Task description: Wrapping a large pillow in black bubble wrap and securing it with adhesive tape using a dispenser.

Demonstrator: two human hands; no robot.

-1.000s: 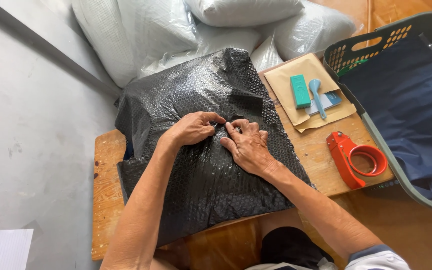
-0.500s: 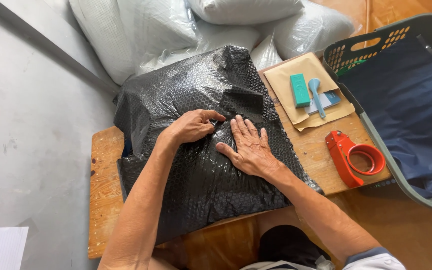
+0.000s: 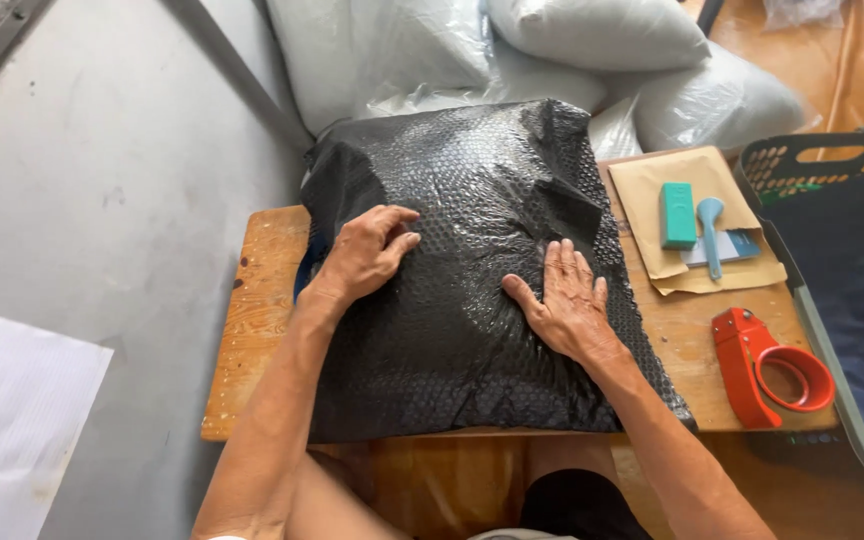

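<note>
A large parcel wrapped in black bubble wrap point(image 3: 462, 180) lies across a small wooden table point(image 3: 257, 310). My left hand point(image 3: 367, 250) rests on the parcel's left part, fingers curled and pressing into the wrap. Flat on the parcel's right part lies my right hand point(image 3: 567, 300), palm down with the fingers spread. Neither hand holds anything; both only press on the wrap.
A red tape dispenser point(image 3: 767, 365) sits at the table's right front. Behind it a brown envelope point(image 3: 687, 275) carries a teal block point(image 3: 678, 214) and a light blue tool point(image 3: 712, 232). A dark plastic basket point(image 3: 822, 160) stands right; white plastic sacks point(image 3: 592, 35) are piled behind.
My right hand has slid right, away from the left, and flattened with spread fingers. The left hand stays pressing on the wrap.
</note>
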